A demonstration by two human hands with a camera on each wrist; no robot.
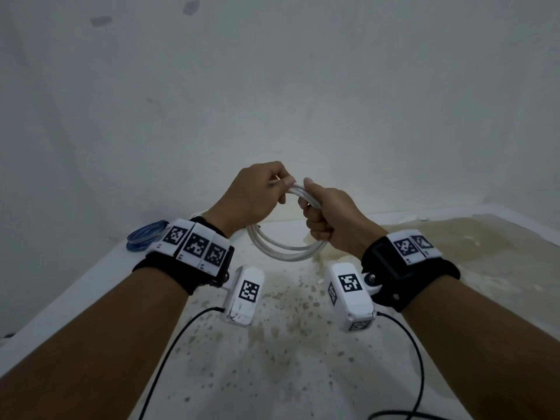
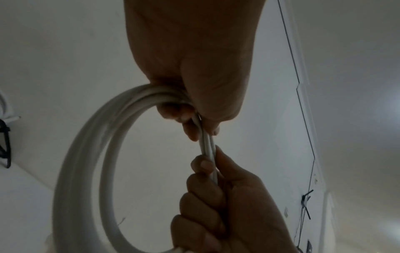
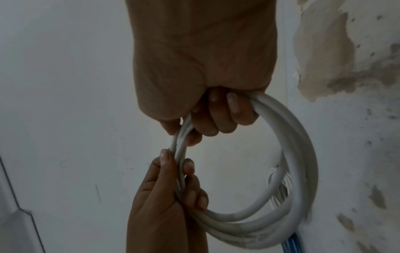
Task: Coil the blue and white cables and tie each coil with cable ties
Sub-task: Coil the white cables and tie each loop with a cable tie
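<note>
Nearest the wearer, both wrists carry black bands, and the table [image 1: 288, 374] below them is stained and speckled; above it, both hands hold the white coil [image 1: 288, 247] up off the surface. The right hand [image 1: 328, 221] is fisted round the coil's top right strands, and the left hand [image 1: 253, 197] pinches the top just beside it, thumb over the bundle, so the two grips almost touch at the top of the coil while its loops hang below. Judged from this, the white cable is wound and the step in hand is gathering its turns for tying; the next move would call for one hand to keep the bundle clamped while the other fetches a tie and threads it round the strands without letting the loops spring apart. No tie can be made out on the white coil, and its ends are hidden in the fists. Beyond the white coil to its left, at the table's far edge, lies the blue coil [image 1: 145, 237], half hidden by the left wristband, so whether it is tied cannot be told; pale strips behind the white coil in the right wrist view may be ties, but they are too blurred to be sure.
</note>
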